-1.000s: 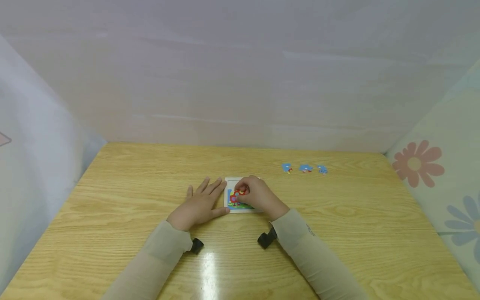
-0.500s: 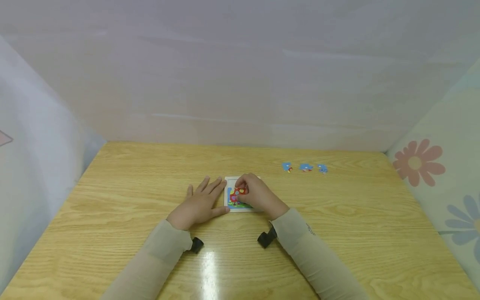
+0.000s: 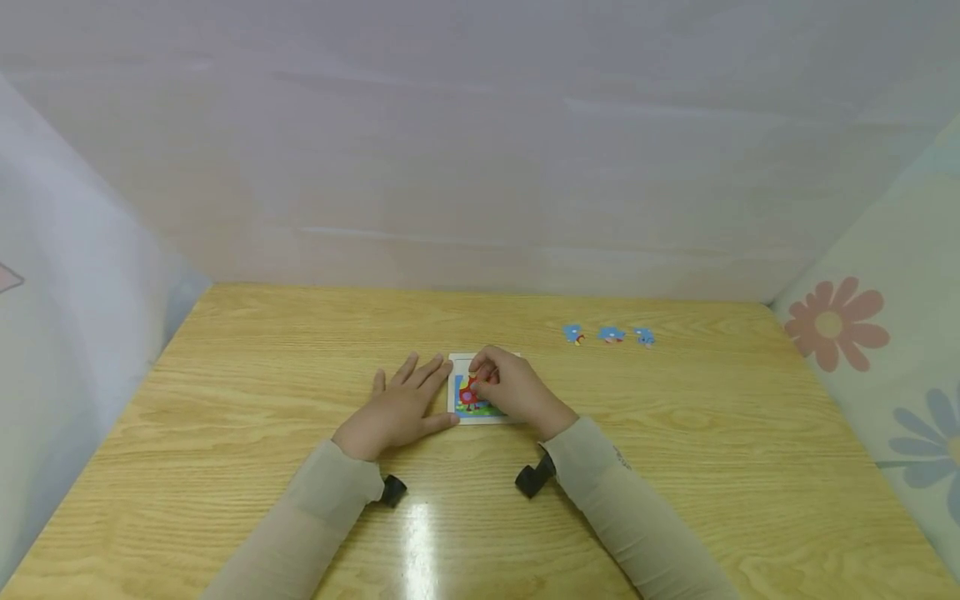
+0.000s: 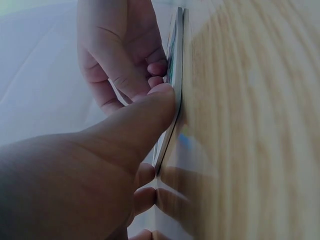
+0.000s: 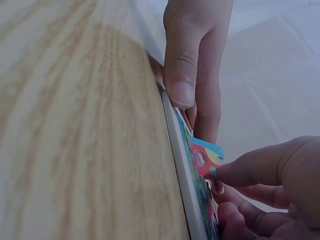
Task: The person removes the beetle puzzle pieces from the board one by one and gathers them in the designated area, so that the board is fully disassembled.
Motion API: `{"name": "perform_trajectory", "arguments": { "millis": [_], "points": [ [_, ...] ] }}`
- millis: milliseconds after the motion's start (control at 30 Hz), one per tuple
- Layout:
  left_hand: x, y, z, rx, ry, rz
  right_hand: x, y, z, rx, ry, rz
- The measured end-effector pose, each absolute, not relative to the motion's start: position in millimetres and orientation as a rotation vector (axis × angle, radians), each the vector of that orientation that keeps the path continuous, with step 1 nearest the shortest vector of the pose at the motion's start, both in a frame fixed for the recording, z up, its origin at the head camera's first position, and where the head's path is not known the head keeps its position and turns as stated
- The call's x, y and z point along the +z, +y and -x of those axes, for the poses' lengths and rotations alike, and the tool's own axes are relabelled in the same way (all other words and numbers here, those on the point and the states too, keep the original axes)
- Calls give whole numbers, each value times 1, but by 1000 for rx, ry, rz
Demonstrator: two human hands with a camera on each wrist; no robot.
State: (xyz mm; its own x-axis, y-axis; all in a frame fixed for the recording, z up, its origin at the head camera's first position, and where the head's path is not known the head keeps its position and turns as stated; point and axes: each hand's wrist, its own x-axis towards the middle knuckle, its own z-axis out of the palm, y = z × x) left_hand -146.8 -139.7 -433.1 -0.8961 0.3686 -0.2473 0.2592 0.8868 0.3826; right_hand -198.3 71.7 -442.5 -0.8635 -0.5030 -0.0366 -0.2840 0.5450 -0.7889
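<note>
Pale yellow wood-grain covers the table (image 3: 225, 375), and near its middle lies a small white-framed puzzle board (image 3: 483, 422). Well apart on the far right, three loose blue pieces sit in a row: a left one (image 3: 573, 333) with a red and yellow tip, a middle one (image 3: 611, 334) with some red, and a right one (image 3: 644, 337). Pale sheeting (image 3: 450, 167) closes off the far side, and the right-hand panel bears a red flower (image 3: 828, 326) and a blue flower (image 3: 930, 442). A black device (image 3: 534, 477) shows at the right cuff, another at the left.

The left hand (image 3: 401, 415) lies with fingers spread and straight, its thumb on the board's near left corner and a fingertip at the left edge. The right hand (image 3: 517, 392) reaches over the board from the right, finger and thumb pinching a red puzzle piece (image 5: 206, 156).

From overhead the piece blends into the printed picture; the right wrist view shows it tilted up from the board, with blue and yellow along its top. The left wrist view shows the left thumb on the board's rim, and the board's thin edge on the wood.

The right hand covers much of the board's right half, so what lies beneath is hidden. Both sleeves are cut off at the near edge, and the loose pieces' prints are too small to read.
</note>
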Motion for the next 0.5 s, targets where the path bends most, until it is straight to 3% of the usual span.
{"name": "perform_trajectory", "arguments": {
  "millis": [500],
  "points": [
    [-437,-141,147,494,2748,-483,-439,70,197,-1313,2515,531]
  ]
}}
